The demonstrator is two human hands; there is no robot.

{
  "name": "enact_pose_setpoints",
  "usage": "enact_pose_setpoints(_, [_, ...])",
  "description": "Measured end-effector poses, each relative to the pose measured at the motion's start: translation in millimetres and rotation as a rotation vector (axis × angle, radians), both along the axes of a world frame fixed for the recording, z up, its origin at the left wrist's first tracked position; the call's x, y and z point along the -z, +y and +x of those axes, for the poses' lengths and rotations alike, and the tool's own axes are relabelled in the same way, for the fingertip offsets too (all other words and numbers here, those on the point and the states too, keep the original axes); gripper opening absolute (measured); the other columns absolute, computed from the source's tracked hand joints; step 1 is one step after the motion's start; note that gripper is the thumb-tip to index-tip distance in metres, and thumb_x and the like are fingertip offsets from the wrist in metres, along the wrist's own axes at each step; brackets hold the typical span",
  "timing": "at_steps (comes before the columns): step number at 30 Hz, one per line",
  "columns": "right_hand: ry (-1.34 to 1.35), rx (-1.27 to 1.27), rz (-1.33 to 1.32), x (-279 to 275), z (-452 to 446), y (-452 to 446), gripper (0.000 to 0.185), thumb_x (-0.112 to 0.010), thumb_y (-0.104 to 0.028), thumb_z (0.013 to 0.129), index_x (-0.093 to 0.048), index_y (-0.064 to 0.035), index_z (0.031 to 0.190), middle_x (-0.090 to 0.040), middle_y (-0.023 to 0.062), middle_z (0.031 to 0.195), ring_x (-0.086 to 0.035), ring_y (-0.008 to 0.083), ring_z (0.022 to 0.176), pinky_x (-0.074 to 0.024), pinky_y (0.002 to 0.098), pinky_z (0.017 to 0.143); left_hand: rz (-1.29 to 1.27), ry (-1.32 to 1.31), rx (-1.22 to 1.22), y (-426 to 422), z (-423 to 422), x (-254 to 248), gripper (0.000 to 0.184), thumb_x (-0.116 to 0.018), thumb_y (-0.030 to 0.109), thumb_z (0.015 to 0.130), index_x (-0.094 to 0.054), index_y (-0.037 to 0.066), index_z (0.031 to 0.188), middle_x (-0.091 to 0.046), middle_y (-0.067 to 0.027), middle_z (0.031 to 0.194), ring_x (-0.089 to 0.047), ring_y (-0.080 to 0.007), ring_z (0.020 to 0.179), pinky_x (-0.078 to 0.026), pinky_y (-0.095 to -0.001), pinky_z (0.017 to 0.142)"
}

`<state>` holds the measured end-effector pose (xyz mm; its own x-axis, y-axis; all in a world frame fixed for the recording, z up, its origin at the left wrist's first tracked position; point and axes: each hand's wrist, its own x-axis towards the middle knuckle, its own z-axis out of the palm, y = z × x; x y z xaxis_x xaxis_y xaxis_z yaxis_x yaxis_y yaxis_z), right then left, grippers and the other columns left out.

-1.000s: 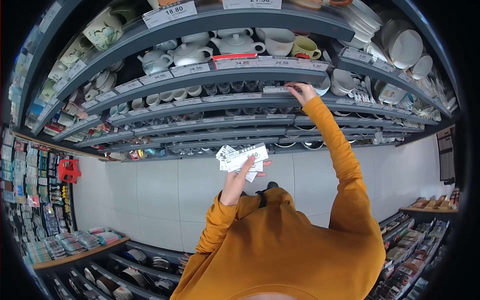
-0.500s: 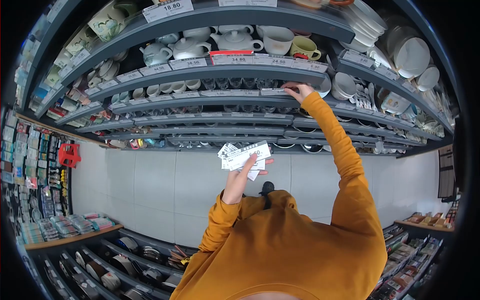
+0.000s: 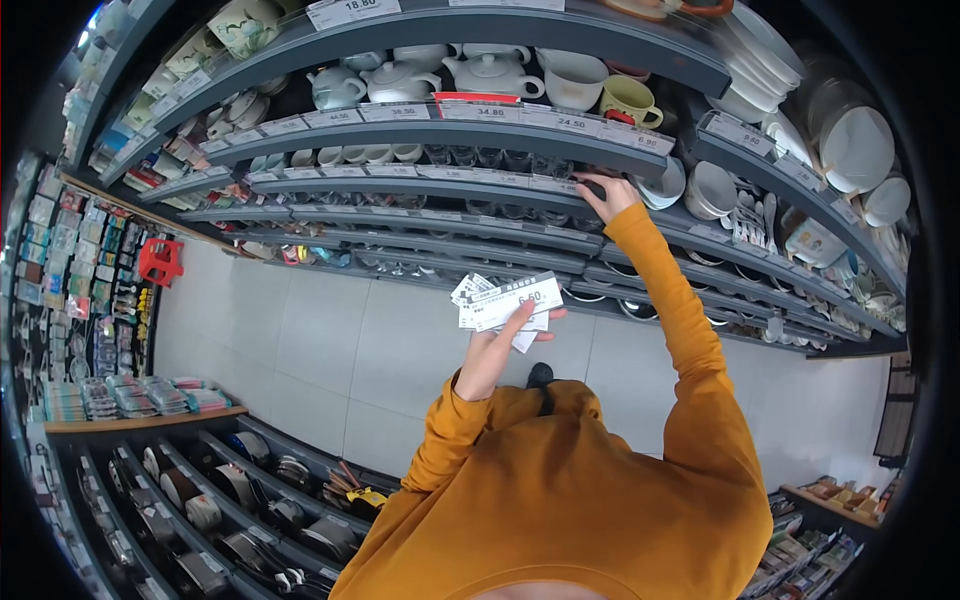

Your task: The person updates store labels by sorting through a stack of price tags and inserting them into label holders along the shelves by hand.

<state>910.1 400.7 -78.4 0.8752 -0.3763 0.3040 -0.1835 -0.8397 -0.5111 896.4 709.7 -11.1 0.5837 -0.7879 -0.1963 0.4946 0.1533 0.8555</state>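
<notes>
At far left, a red stool on the pale floor; next, a white teapot on an upper shelf. Near the centre, the left hand, its grip closed around fanned white price labels, which lie out in front of the shelving. Farther right, the right hand at the label strip edging the shelf of glasses; from here I cannot tell whether its grip pinches anything. Above that, a yellow mug; rightmost, white bowls.
</notes>
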Motion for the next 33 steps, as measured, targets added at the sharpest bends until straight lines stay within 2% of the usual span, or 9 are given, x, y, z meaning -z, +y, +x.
enact_pose_setpoints(5, [-0.110, -0.045, -0.063, -5.2, -14.6, 7.1, 0.026, -0.064, -0.024, 0.087, -0.067, -0.0098, 0.108, -0.066, 0.0135, 0.107, -0.061, 0.0344, 0.098, -0.0495, 0.0371, 0.085, -0.041, -0.004, -0.016, -10.3, -0.4, -9.0, 0.042, -0.046, 0.018, 0.099, -0.042, -0.003, 0.135, -0.056, -0.0184, 0.128, -0.062, -0.0304, 0.110, -0.055, -0.0312, 0.077])
enact_pose_setpoints(8, [-0.259, -0.105, 0.105, -37.4, -40.0, 35.1, 0.025, -0.065, -0.018, 0.087, -0.066, -0.0056, 0.108, -0.066, 0.0132, 0.102, -0.064, 0.0306, 0.094, -0.0500, 0.0339, 0.083, -0.041, -0.016, -0.002, -15.7, -0.9, -18.1, 0.044, -0.046, 0.018, 0.099, -0.039, -0.004, 0.137, -0.056, -0.0194, 0.128, -0.062, -0.0312, 0.110, -0.056, -0.0314, 0.077])
enact_pose_setpoints(10, [-0.214, -0.182, 0.622, -60.1, -62.3, 62.1, 0.023, -0.061, -0.017, 0.092, -0.065, -0.0007, 0.109, -0.067, 0.0103, 0.097, -0.064, 0.0162, 0.090, -0.0497, 0.0293, 0.084, -0.041, -0.024, 0.012, -20.4, -1.0, -25.8, 0.045, -0.045, 0.018, 0.099, -0.038, -0.004, 0.138, -0.056, -0.0196, 0.128, -0.062, -0.0311, 0.110, -0.056, -0.0314, 0.076])
enact_pose_setpoints(12, [-0.240, -0.271, 0.990, -74.3, -84.8, 77.9, 0.024, -0.057, -0.016, 0.095, -0.064, 0.0010, 0.111, -0.066, 0.0098, 0.098, -0.063, 0.0154, 0.091, -0.0496, 0.0305, 0.085, -0.049, -0.028, 0.025, -25.5, -2.2, -30.8, 0.045, -0.045, 0.018, 0.100, -0.038, -0.003, 0.139, -0.056, -0.0186, 0.127, -0.063, -0.0303, 0.108, -0.056, -0.0316, 0.076])
enact_pose_setpoints(14, [-0.252, -0.320, 1.064, -86.6, -98.3, 90.3, 0.025, -0.055, -0.014, 0.096, -0.062, 0.0018, 0.113, -0.065, 0.0093, 0.098, -0.063, 0.0156, 0.093, -0.0494, 0.0305, 0.086, -0.039, -0.043, 0.050, -29.7, -3.1, -32.0, 0.044, -0.044, 0.019, 0.101, -0.039, -0.002, 0.139, -0.057, -0.0164, 0.125, -0.064, -0.0288, 0.106, -0.057, -0.0322, 0.076])
enact_pose_setpoints(16, [-0.231, -0.311, 0.920, -91.0, -104.6, 97.4, 0.025, -0.059, -0.011, 0.093, -0.061, 0.0002, 0.115, -0.065, 0.0084, 0.100, -0.062, 0.0151, 0.095, -0.0487, 0.0292, 0.087, -0.035, -0.038, 0.066, -33.1, -4.2, -30.8, 0.043, -0.043, 0.018, 0.101, -0.038, -0.002, 0.139, -0.057, -0.0167, 0.125, -0.064, -0.0289, 0.105, -0.057, -0.0319, 0.075])
enact_pose_setpoints(21, [-0.289, -0.266, 0.923, -93.2, -106.4, 97.3, 0.028, -0.067, -0.005, 0.086, -0.062, -0.0013, 0.113, -0.064, 0.0061, 0.097, -0.062, 0.0126, 0.092, -0.0488, 0.0274, 0.083, -0.040, -0.028, 0.092, -44.4, -5.1, -33.4, 0.043, -0.043, 0.016, 0.101, -0.037, -0.001, 0.140, -0.057, -0.0170, 0.124, -0.065, -0.0291, 0.103, -0.057, -0.0307, 0.074])
enact_pose_setpoints(30, [-0.306, -0.239, 0.922, -90.1, -108.0, 81.7, 0.025, -0.069, -0.006, 0.085, -0.063, -0.0016, 0.109, -0.064, 0.0042, 0.091, -0.063, 0.0107, 0.088, -0.0488, 0.0261, 0.081, -0.035, -0.020, 0.088, -58.0, -7.8, -34.4, 0.044, -0.043, 0.015, 0.101, -0.034, 0.000, 0.141, -0.057, -0.0164, 0.124, -0.066, -0.0288, 0.102, -0.057, -0.0295, 0.074])
enact_pose_setpoints(33, [-0.280, -0.243, 0.911, -91.2, -110.1, 76.0, 0.025, -0.066, 0.002, 0.084, -0.061, 0.0030, 0.109, -0.063, 0.0063, 0.092, -0.062, 0.0115, 0.088, -0.0488, 0.0263, 0.082, -0.028, -0.025, 0.086, -63.3, -8.3, -32.2, 0.044, -0.043, 0.015, 0.101, -0.034, 0.001, 0.141, -0.058, -0.0162, 0.123, -0.066, -0.0286, 0.101, -0.057, -0.0294, 0.074])
